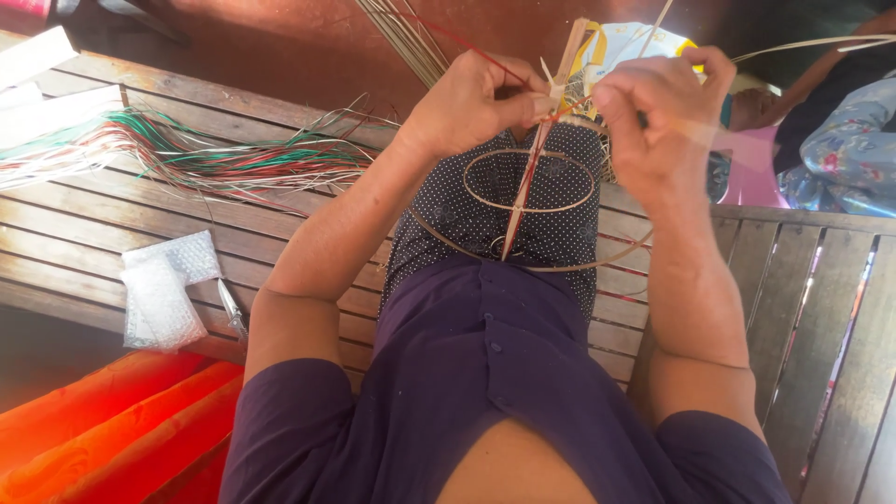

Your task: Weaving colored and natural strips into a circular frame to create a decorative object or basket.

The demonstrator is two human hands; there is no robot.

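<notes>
Head view: my left hand (471,103) and right hand (653,103) both pinch the bamboo frame (527,191); I'd keep the red strip (467,42) taut.

Two hands are working above the lap, the left hand (471,103) and the right hand (658,112); two thin cane hoops are showing, a small hoop (485,202) and a larger hoop (560,266); one flat wooden slat (515,224) is crossing them; one loose bundle of coloured strips (215,159) is lying on the bench (84,233); one piece of bubble wrap (163,289) and one pair of scissors (232,313) are lying there too.
</notes>
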